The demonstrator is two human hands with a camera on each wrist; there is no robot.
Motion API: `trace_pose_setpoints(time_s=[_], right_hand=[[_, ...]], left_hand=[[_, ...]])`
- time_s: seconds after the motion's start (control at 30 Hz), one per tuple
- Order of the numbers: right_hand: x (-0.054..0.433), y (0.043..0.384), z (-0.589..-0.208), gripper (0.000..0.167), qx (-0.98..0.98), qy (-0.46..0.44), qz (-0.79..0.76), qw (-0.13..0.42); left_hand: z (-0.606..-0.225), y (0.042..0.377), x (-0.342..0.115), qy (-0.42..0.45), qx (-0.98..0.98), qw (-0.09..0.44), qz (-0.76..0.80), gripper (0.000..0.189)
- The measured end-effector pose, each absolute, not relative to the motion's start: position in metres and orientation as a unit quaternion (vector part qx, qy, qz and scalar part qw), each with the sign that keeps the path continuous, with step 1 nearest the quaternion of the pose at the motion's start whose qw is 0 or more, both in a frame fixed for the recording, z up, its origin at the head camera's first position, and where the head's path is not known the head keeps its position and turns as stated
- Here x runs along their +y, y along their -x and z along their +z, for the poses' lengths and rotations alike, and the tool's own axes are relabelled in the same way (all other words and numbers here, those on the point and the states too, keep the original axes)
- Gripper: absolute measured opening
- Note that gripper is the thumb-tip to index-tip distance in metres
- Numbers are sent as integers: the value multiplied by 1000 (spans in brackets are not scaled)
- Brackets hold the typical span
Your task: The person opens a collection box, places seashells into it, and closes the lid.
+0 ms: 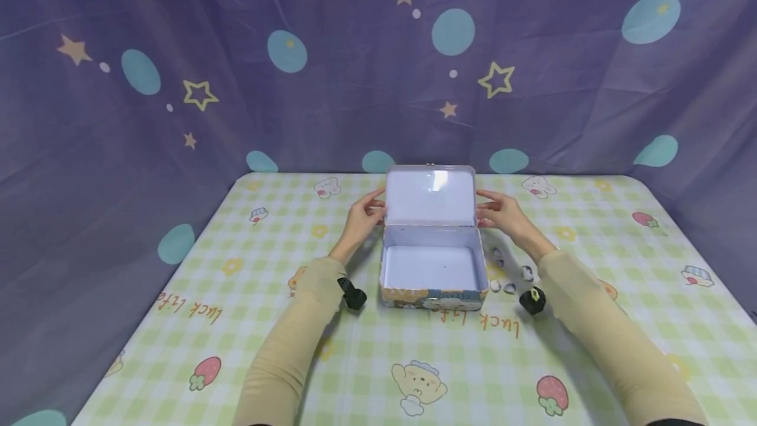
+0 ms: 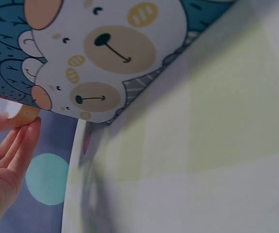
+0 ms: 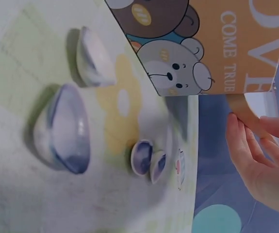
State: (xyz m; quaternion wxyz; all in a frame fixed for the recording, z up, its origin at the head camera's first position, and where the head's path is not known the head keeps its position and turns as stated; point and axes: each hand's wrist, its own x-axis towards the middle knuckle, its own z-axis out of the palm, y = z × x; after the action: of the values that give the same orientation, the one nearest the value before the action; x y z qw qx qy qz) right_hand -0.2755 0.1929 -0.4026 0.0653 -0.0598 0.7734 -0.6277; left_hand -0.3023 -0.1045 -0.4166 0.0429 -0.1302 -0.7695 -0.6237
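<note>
Sleeves (image 1: 280, 357) flank open cloth (image 1: 355, 373), left fingers (image 2: 26, 148) and right fingers (image 3: 235, 141) pinching the lid's (image 1: 411, 199) edges

Between the left hand (image 1: 362, 221) and the right hand (image 1: 507, 215) I see a box (image 1: 430, 271), white inside; its wall nearer the left hand carries teal, white and tan animal faces, the one nearer the right hand brown and grey bears and white lettering on orange. Near the right hand I make out shells (image 3: 71, 131), whitish with purple insides. Under both hands runs a green-and-white checked cloth (image 1: 479, 373); beyond them, a purple curtain (image 1: 355, 110) with teal ovals.
</note>
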Motion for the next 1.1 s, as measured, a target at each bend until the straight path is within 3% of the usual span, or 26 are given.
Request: trace_pose_setpoints(time_s=[0.1,0.3,0.5,0.67,0.77,0.97,1.1], right_hand=[[194,277,-406,51,763,50,-638,85],[195,280,-411,50,759,29,-642,104],[194,280,-414,49,765,15,-633,116],[193,281,-415,47,763,8,-636,117],[194,280,-414,47,762,11,-637,117],[200,275,-409,44,783,46,-610,113],[207,269,-406,44,789,90,-597,114]], left_hand=[[-422,304,-105,143,-772,52,-618,42],[-517,375,-122,205,-753,60,-622,44],[-608,447,-137,166,-769,28,-617,45],[-647,479,-145,182,-751,24,-634,48],[-616,453,-141,177,-748,18,-640,45],[-467,331,-118,124,-773,5,-622,39],[-406,278,-112,114,-802,1,-586,38]])
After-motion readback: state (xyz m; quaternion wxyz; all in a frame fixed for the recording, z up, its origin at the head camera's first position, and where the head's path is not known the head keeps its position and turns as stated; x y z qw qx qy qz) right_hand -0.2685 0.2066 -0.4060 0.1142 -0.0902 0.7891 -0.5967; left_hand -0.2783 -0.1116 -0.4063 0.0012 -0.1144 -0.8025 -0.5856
